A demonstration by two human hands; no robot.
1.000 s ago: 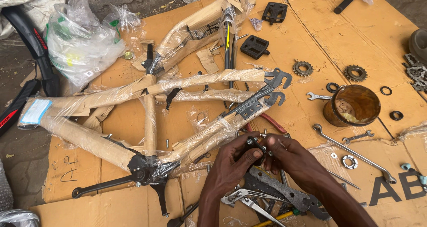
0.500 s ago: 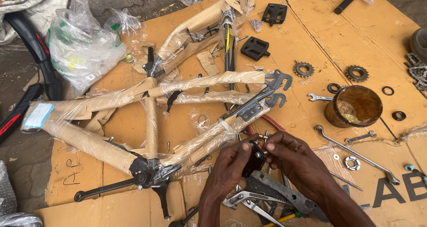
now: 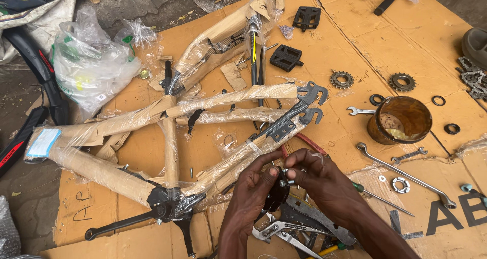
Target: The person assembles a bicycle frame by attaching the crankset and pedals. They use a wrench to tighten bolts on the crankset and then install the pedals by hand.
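Left hand (image 3: 252, 195) & right hand (image 3: 317, 178) both pinch small black metal part (image 3: 277, 192), held up close for fiddly work, above cardboard (image 3: 324, 132) near wrapped bike frame (image 3: 167, 122).

Wrapped bicycle frame (image 3: 167, 132) lies on cardboard (image 3: 314, 51) (2 sprockets (image 3: 342, 79) right of it).

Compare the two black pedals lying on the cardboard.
The far pedal lies near the cardboard's top edge; the near pedal lies closer to the wrapped frame. The near pedal's axle stub shows, pointing right; the far pedal's axle is not visible. Both are black, flat platform pedals, loose and untouched.
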